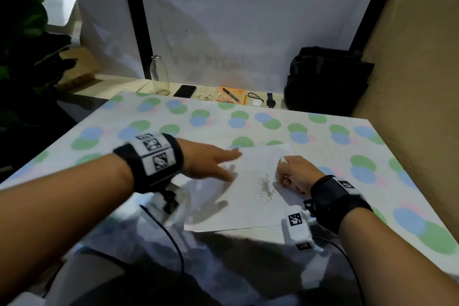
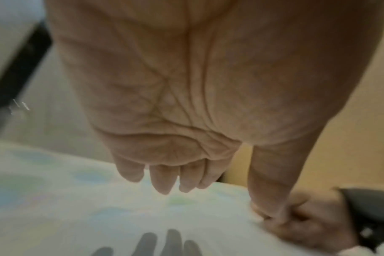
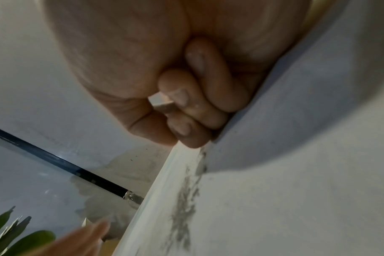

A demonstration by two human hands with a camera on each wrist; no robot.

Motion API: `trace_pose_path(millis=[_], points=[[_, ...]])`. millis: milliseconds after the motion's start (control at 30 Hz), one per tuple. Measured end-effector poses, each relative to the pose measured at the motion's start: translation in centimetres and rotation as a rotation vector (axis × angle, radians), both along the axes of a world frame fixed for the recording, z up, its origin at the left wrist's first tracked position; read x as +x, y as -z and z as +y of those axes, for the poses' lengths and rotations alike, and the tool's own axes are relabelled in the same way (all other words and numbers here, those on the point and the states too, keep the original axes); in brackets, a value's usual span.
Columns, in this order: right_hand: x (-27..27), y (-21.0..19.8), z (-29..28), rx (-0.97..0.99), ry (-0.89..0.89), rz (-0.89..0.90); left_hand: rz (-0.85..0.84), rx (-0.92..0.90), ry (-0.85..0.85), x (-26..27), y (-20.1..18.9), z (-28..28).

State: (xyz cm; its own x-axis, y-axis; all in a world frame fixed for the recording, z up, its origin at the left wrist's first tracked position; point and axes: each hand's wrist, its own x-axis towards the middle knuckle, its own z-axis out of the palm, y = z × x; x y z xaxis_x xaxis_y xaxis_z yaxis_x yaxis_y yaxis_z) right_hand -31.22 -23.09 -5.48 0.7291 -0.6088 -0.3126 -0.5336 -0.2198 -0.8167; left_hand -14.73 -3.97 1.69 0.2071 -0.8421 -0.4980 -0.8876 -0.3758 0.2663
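Observation:
A white sheet of paper (image 1: 248,208) lies on the spotted tablecloth (image 1: 335,146). On it sits a small patch of grey crumbs (image 1: 266,186), seen as a grey smear (image 3: 184,207) in the right wrist view. My right hand (image 1: 295,174) rests on the paper just right of the crumbs, fingers curled round a small white block (image 3: 162,104) whose tip (image 1: 283,159) pokes out above the fist. My left hand (image 1: 223,164) hovers over the sheet's left part, blurred, fingers (image 2: 164,180) straight and holding nothing. Its shadow falls on the paper.
Along the back ledge stand a glass bottle (image 1: 160,74), a dark phone (image 1: 184,91), an orange card with a pen (image 1: 231,95), a white case (image 1: 257,102) and a watch (image 1: 270,100). A black bag (image 1: 325,79) sits back right by a tan wall (image 1: 409,57). A plant (image 1: 19,32) is on the left.

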Motion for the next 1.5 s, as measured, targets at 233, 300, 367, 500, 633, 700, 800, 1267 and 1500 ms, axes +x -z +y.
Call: trace_pose_path(millis=[233,300,367,500,633,700,800,1267,1500], points=[[0.1,-0.1,0.0,0.035,0.01,-0.001,-0.105,0.199,-0.119,2.2,0.5,5.1],[0.1,-0.1,0.0,0.039,0.011,0.0,-0.174,0.216,-0.026,0.0,2.1,5.4],[0.2,0.0,0.0,0.043,0.02,0.002,-0.237,0.202,0.034,-3.1,4.2,5.4],[0.3,0.2,0.0,0.034,0.04,0.014,-0.145,0.022,0.01,-8.5,7.2,2.2],[0.1,0.0,0.3,0.052,0.083,-0.016,-0.067,-0.176,0.099,-10.6,6.3,-1.3],[0.1,0.0,0.3,0.056,0.095,-0.012,-0.086,-0.205,0.124,-10.1,5.8,-0.9],[0.2,0.3,-0.1,0.055,0.081,0.022,-0.125,-0.125,0.029,-8.6,6.2,1.7],[-0.1,0.2,0.8,0.388,0.314,-0.106,0.653,-0.435,-0.177,-3.9,3.6,-0.6],[-0.1,0.2,0.5,0.373,0.168,-0.165,0.212,-0.224,-0.155,4.1,3.6,5.3]])
